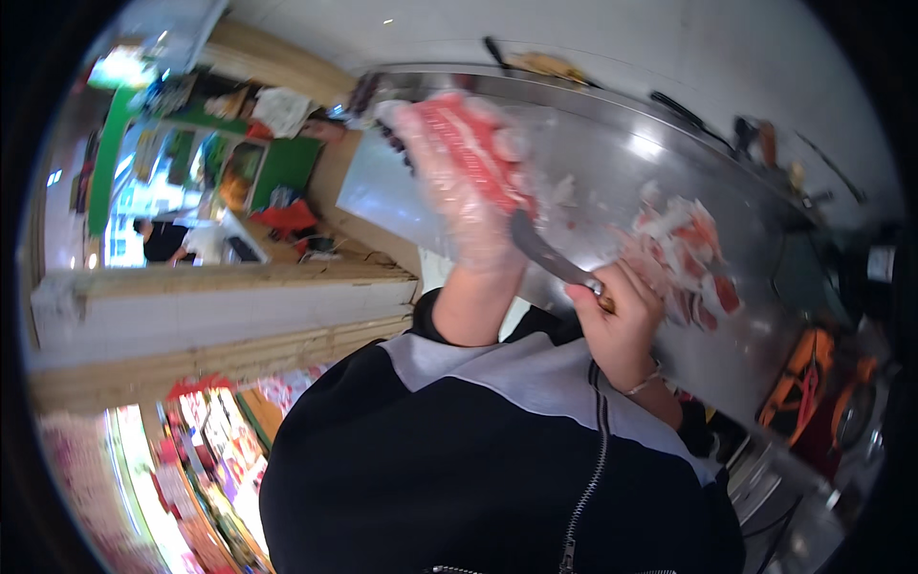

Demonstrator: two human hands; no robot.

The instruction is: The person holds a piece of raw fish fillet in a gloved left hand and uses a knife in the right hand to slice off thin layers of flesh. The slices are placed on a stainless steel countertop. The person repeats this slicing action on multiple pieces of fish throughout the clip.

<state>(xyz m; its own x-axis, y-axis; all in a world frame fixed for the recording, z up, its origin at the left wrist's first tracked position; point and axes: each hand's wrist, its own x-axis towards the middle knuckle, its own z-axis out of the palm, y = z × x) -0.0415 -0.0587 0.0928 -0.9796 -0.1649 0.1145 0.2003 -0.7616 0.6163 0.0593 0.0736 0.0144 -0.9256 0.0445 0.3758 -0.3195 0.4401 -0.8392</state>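
Note:
A clear plastic glove or bag covers my left hand (462, 219), which grips a blurred slab of red meat with white streaks (470, 147) above the steel worktop (609, 158). My right hand (624, 319) is closed around the short handle of a knife. Its dark curved blade (552, 258) points up and left, the tip at the lower end of the meat. Whether the tip touches it I cannot tell. Beyond my right hand lies a loose pile of pale fat and reddish meat trimmings (685, 247). Fingers of my left hand are partly blurred.
Along the worktop's back edge lie a black-handled tool (688, 118) and a thin metal rod (832, 165). An orange-and-black object (800, 384) sits at the right. A wooden-edged partition (215, 287) runs on the left; a person (165, 240) is far beyond it.

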